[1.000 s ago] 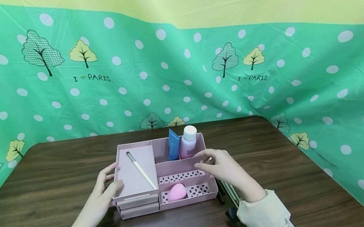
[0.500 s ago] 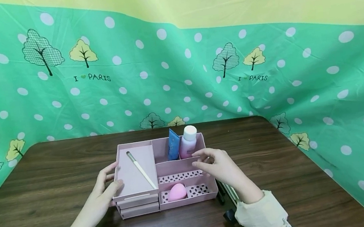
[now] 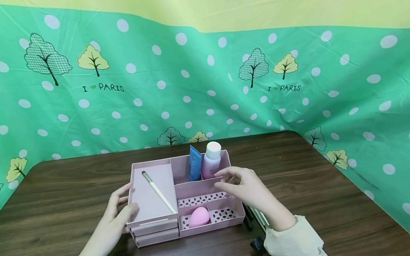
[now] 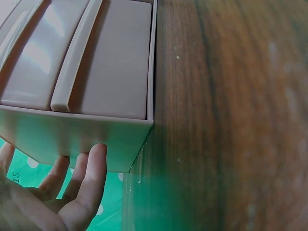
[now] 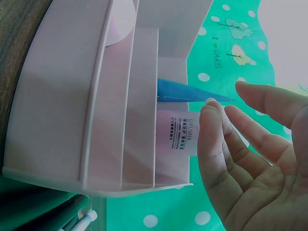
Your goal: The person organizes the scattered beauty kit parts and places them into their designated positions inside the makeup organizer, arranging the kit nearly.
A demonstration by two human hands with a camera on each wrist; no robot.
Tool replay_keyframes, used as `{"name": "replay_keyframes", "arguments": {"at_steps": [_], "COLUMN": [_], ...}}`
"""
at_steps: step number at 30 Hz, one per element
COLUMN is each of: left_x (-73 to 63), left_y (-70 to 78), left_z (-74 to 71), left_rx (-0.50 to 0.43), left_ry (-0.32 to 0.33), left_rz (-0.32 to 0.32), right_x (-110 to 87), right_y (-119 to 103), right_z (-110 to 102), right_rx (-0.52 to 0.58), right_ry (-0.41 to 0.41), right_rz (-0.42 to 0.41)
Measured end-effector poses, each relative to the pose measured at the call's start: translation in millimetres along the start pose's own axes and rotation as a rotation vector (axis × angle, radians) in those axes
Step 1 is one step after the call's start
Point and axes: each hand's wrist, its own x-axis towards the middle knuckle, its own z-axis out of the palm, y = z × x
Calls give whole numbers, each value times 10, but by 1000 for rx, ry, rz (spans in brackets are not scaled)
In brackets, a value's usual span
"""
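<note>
A pale pink desktop organizer stands on the table. My left hand touches its left side wall; in the left wrist view the fingertips lie against that wall. Over the right compartments hovers my right hand, fingers loosely bent with nothing between them. Near its fingertips a white-capped bottle and a blue squeeze tube stand in the back compartment. A makeup brush lies on the organizer's left top. The pink makeup sponge sits in a front compartment with a spotted bottom.
Right of the organizer, partly under my right forearm, lie several thin green and dark sticks. A black object shows by the right sleeve. Behind the wooden table hangs a green and yellow printed cloth.
My right hand has drifted slightly left over the organizer, toward the bottle. The left hand, the organizer and its contents stay as they were.
</note>
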Motion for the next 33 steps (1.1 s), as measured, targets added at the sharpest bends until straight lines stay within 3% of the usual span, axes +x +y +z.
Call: {"name": "replay_keyframes", "arguments": {"at_steps": [18, 33], "left_x": [4, 5], "left_y": [4, 7], "left_z": [-1, -3], "left_rx": [-2, -17], "left_ry": [-6, -13], "left_rz": [-4, -22], "right_x": [13, 66], "right_y": [45, 145], "right_z": [-119, -288], "right_rx": [32, 23], "right_ry": [68, 113], "right_rz": [33, 124]}}
